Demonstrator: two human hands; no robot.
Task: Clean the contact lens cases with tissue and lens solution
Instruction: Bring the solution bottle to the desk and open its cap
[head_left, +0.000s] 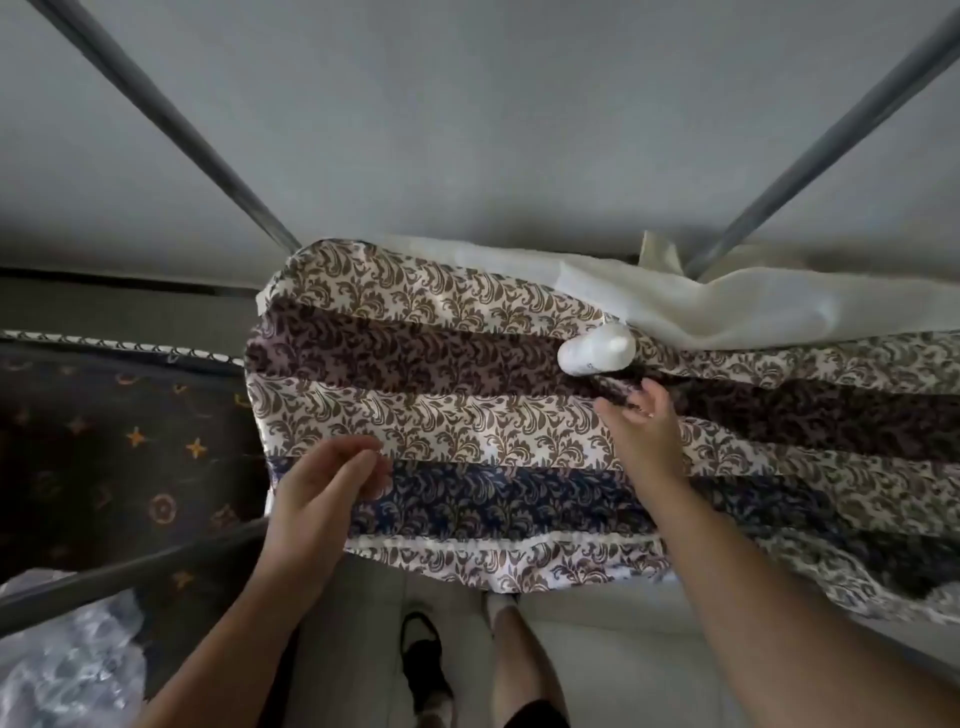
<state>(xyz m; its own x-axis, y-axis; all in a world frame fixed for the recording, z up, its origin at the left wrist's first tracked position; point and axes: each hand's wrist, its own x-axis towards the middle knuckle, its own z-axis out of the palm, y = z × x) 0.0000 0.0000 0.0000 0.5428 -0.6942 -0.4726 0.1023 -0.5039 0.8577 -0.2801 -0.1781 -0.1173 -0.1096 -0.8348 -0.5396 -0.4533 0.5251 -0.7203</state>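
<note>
The bottle (596, 355) of lens solution, white, lies on its side on the patterned bedspread (441, 374), just beyond the right hand (641, 426) and not touching it. That hand's grip is loose, fingers spread and reaching toward the bottle, holding nothing. The left hand (327, 486) hovers over the near edge of the bedspread, nearer the person than the bottle; its fingers are curled inward, and I cannot tell whether they pinch anything. A pale sheet (727, 306) lies bunched beyond the bottle.

Patterned bedspread (415, 415), white bottle (595, 354) lying on it, cream cloth (727, 306)
</note>
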